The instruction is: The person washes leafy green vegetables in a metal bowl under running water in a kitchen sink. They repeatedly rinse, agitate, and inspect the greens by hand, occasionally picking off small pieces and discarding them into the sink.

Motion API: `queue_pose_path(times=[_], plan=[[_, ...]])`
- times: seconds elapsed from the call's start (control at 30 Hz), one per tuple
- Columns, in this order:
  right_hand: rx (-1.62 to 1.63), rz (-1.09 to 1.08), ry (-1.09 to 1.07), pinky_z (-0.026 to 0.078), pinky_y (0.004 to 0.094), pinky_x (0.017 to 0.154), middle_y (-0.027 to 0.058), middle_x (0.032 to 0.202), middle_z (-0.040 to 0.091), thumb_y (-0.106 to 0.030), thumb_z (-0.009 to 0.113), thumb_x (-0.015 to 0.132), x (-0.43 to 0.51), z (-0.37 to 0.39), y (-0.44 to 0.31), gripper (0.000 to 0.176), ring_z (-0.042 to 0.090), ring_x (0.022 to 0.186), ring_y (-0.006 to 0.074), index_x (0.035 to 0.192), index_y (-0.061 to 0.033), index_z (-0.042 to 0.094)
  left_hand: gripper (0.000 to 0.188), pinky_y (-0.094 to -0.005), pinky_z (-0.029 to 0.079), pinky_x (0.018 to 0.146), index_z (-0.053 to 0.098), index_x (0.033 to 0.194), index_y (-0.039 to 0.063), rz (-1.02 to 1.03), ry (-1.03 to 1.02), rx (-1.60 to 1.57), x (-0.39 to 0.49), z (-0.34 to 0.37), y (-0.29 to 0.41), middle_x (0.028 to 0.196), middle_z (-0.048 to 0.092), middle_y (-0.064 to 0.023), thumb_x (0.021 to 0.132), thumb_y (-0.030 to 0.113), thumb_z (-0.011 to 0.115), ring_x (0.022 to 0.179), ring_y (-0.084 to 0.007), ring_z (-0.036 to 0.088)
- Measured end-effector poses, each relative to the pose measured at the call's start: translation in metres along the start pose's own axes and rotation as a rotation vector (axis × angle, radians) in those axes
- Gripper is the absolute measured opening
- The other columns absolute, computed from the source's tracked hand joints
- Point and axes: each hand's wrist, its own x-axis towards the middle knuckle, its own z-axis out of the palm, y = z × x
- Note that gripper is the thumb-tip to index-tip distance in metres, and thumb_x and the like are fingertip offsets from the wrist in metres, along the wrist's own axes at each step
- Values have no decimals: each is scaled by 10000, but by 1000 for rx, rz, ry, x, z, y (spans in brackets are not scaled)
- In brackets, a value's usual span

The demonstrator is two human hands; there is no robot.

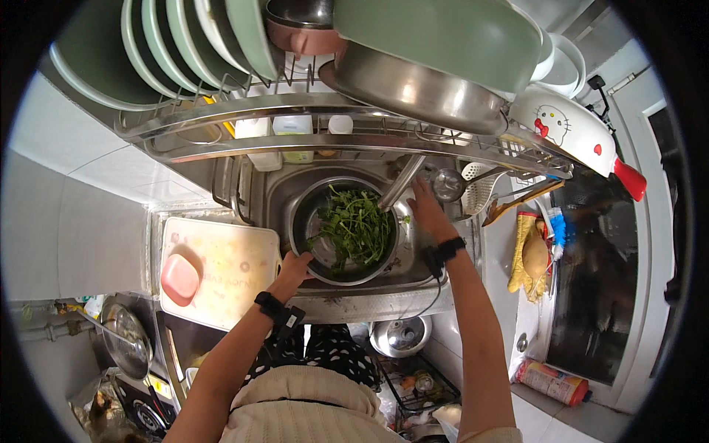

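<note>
A round metal bowl (297,221) holding leafy green vegetables (357,227) sits in the stainless steel sink (277,191). My left hand (296,267) grips the bowl's near left rim, fingers partly hidden beneath it. The faucet spout (402,181) slants over the bowl's far right side. My right hand (431,213) reaches out beside the faucet, its fingers pointing at the base with nothing seen in them. Whether the fingertips touch the faucet is not clear. A metal ladle (449,185) hangs just right of those fingertips.
A dish rack (277,145) with plates, a steel pan (426,91) and a white pan (565,122) overhangs the sink. To the left, a cutting board (232,299) carries a pink box (180,280). A slotted spoon (477,185) hangs right; oven mitts (520,252) lie by the window.
</note>
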Motion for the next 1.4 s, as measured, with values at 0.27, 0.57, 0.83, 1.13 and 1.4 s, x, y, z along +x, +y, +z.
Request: queue_pose_path(times=[0.27, 0.57, 0.83, 1.13, 1.4], plan=[[-381, 240, -236, 317, 481, 1233, 275, 1571, 314, -264, 755, 909, 38, 6, -5, 771, 210, 1511, 443, 1467, 92, 359, 338, -371, 619, 876, 498, 1290, -25, 37, -67, -24, -8, -5, -2, 1170, 660, -118, 1019, 173, 539, 1018, -216, 687], [-504, -81, 52, 571, 456, 968, 275, 1453, 477, -111, 670, 937, 5, 28, 11, 517, 383, 1435, 420, 1373, 93, 479, 270, -376, 621, 877, 578, 1203, -16, -86, -17, 42, -7, 2, 0, 1184, 668, -113, 1015, 176, 551, 1035, -224, 689], [245, 176, 83, 505, 502, 894, 239, 1185, 613, -89, 679, 916, -70, 24, -89, 442, 588, 1086, 425, 1344, -72, 572, 292, -399, 624, 810, 600, 1222, -30, 101, -103, 208, 6, -12, -33, 1105, 696, -121, 986, 140, 579, 973, -255, 710], [63, 438, 112, 442, 547, 969, 254, 1268, 497, -116, 860, 765, -73, 69, -158, 959, 509, 1114, 480, 1551, -95, 311, 227, -427, 516, 674, 600, 1141, -33, 91, -91, 386, 1, 15, -37, 942, 661, -78, 1008, 145, 558, 824, -193, 651], [65, 95, 42, 450, 536, 966, 180, 1281, 490, 38, 668, 844, -85, 77, -198, 579, 477, 1203, 408, 1385, -145, 575, 222, -373, 537, 599, 629, 1056, -47, 56, -136, 95, -11, 23, -28, 852, 660, -90, 1004, 149, 540, 739, -181, 658]])
